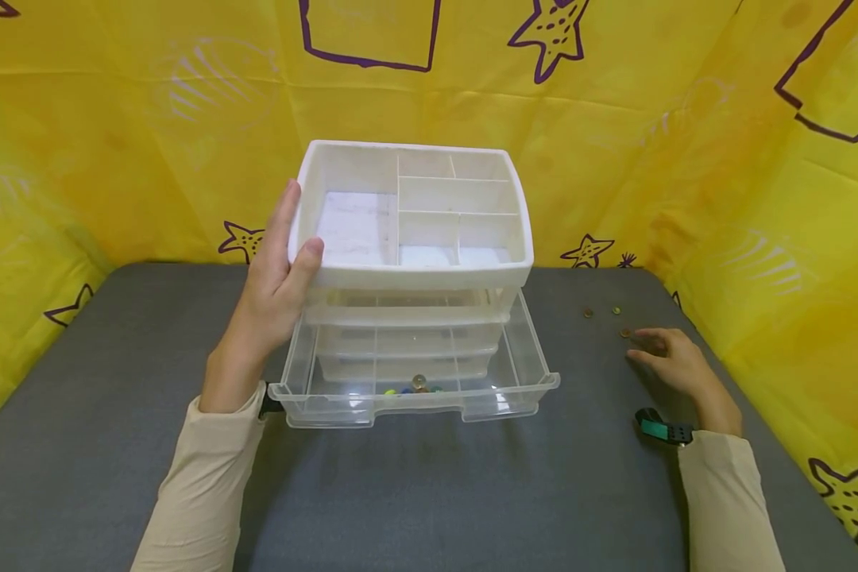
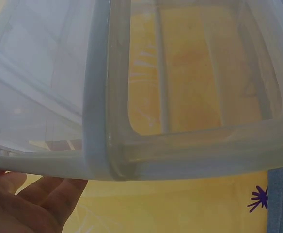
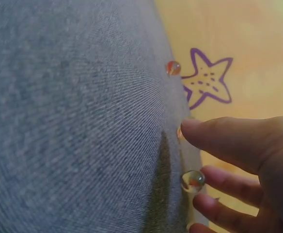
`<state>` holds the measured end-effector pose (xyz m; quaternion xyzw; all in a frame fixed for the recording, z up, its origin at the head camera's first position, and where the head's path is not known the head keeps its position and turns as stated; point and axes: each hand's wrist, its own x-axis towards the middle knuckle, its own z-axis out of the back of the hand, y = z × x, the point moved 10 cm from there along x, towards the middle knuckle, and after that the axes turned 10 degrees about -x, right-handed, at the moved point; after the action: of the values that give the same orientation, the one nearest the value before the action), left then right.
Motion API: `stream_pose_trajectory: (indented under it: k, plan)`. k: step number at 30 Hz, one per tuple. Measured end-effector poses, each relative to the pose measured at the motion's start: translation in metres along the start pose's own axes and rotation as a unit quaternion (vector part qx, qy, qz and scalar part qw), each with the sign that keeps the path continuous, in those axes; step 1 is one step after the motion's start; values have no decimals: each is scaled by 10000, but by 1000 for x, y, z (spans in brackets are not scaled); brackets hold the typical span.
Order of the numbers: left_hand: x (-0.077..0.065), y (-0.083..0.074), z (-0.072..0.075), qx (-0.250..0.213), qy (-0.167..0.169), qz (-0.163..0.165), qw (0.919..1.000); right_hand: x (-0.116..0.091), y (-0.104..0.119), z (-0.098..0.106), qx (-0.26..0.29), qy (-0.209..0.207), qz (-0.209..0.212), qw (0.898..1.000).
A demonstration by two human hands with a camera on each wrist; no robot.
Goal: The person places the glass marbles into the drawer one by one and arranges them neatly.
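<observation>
A marble [image 1: 625, 334] lies at the right of the table [image 1: 593, 492], just beside the right hand [image 1: 675, 367]. That hand's thumb and fingers stand apart with a gap between them; whether a fingertip touches the marble I cannot tell. Two more marbles [image 1: 588, 313] lie near it. In the right wrist view, the thumb covers most of one marble, while a clear one with an orange core shows beside the fingers.

Other marbles sit in the drawer [image 1: 322, 409], against its front; seen partly through blurry plastic, their number is hard to make out. The drawer is pulled out at the bottom of the box [image 1: 415, 278]. The left hand [image 1: 266, 290] grips the box's left side, thumb over the rim, fingers partly hidden behind the wall; the left wrist view cuts this hand off.

Behind hangs a yellow cloth [image 1: 615, 175]. Both sleeves [image 1: 207, 485] run out of the head view's lower edge.
</observation>
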<state>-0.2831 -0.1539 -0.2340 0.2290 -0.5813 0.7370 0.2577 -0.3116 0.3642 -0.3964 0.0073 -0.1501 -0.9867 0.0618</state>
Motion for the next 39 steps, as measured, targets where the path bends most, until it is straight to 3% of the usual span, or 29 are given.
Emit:
stream_pose_trajectory:
  k: [14, 25, 39]
  plan:
    - [0, 0, -1, 9, 2, 105, 9999, -2, -4, -6, -21, 138, 18, 9999]
    - [0, -2, -1, -141, -34, 94, 9999, -7, -15, -6, 104, 433, -600, 9972]
    - [0, 0, -1, -77, -7, 90, 9999, -5, -3, -2, 298, 365, -295, 9985]
